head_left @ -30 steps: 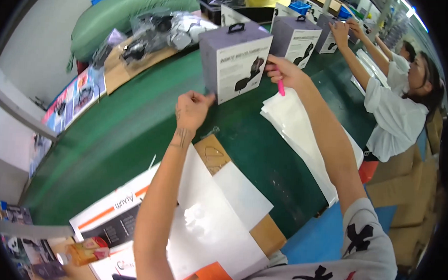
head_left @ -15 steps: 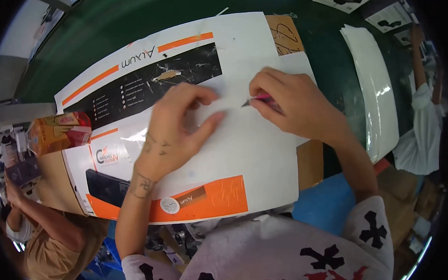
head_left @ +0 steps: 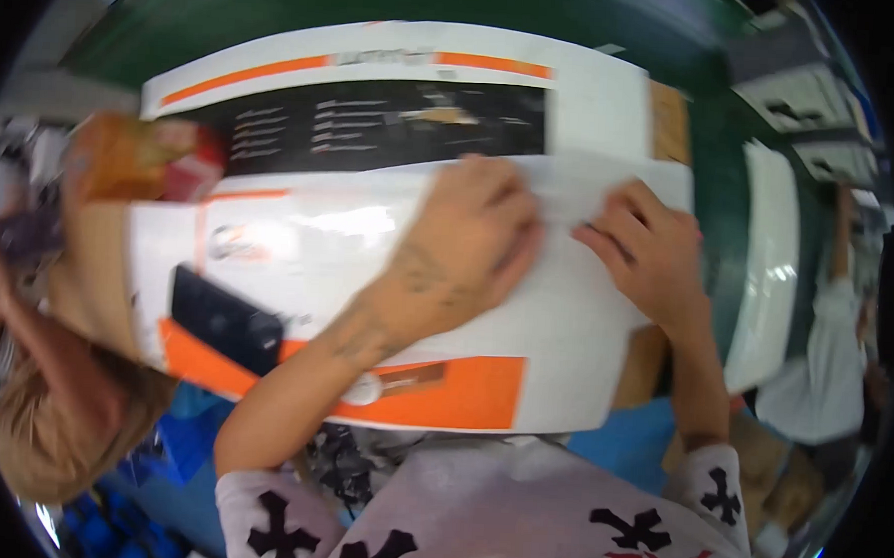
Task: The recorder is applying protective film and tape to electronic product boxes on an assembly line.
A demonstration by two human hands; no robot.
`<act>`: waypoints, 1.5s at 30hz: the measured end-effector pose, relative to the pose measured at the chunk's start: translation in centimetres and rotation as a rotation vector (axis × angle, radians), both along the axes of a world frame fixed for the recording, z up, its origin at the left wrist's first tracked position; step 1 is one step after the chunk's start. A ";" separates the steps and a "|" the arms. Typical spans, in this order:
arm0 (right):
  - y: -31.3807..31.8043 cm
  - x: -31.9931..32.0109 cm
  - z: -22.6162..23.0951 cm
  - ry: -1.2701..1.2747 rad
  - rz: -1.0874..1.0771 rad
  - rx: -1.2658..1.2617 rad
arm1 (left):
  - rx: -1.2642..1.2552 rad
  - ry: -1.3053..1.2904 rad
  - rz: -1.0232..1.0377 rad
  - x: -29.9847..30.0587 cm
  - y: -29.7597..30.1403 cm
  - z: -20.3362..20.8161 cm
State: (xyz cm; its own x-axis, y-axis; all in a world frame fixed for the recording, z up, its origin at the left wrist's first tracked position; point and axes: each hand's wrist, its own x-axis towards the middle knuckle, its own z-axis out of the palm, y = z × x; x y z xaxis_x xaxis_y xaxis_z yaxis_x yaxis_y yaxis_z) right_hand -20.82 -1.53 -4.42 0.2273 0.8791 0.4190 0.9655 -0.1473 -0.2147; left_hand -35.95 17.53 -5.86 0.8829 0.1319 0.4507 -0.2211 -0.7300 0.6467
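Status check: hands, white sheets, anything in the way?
Bare left hand curled over glossy white sheets with orange printing. Bare right hand just right of it, fingertips close, grip blurred. Black rectangular phone lies left of both hands, not between them.

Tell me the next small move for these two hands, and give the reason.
Probably flatten the left hand onto the white sheet: its fingers look curled over it, and the right hand is close by with fingertips drawn together, so a steadier sheet may help. Blur hides what, if anything, the right hand grips.
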 end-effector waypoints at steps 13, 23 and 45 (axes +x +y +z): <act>-0.2 -0.9 -0.1 0.502 -0.033 -0.033 | -0.380 0.232 -0.128 0.2 0.7 1.3; -0.2 -1.3 1.0 0.352 0.024 0.024 | -0.311 0.125 -0.114 -0.4 0.7 0.4; -0.4 -0.5 -1.2 0.380 0.058 0.066 | -0.474 0.150 -0.091 -0.4 1.3 0.7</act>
State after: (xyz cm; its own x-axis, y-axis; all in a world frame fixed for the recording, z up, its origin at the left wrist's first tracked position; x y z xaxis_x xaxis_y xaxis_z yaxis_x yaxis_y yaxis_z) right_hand -21.34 -1.88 -5.61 0.3280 0.8690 0.3704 0.8215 -0.0688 -0.5661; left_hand -36.34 18.79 -5.13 0.9508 0.2108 0.2269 -0.1490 -0.3309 0.9318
